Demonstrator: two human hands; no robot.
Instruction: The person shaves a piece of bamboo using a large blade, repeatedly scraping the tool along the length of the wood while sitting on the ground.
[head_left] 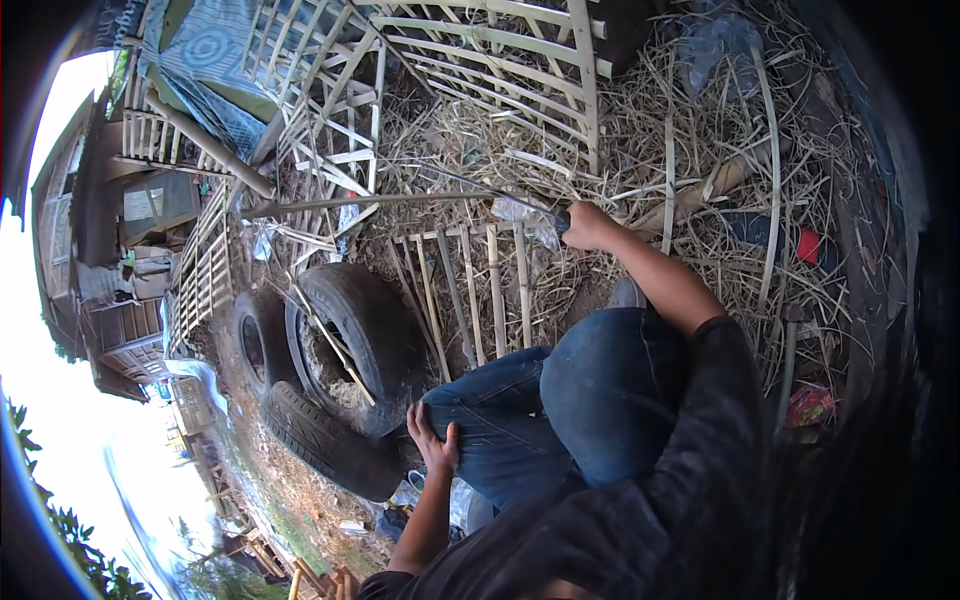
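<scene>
My right hand (588,228) is closed round the dark handle of a long knife (500,190). Its thin blade points away to the upper left, over the scattered strips. A long, narrow strip of bamboo (380,201) runs leftward from near the blade; whether the two touch I cannot tell. Below them, in front of my legs, is a slatted bamboo panel (495,285). My left hand (434,445) lies on my jeans (505,410) at the left leg, fingers apart and holding nothing.
Old tyres (375,330) are grouped to the left, with a split stick (335,345) across one. Bamboo lattice panels (490,40) stand at the far side. Shavings and strips (640,130) cover the ground ahead and right, around a thick bamboo pole (720,180). A wooden house (110,230) stands far left.
</scene>
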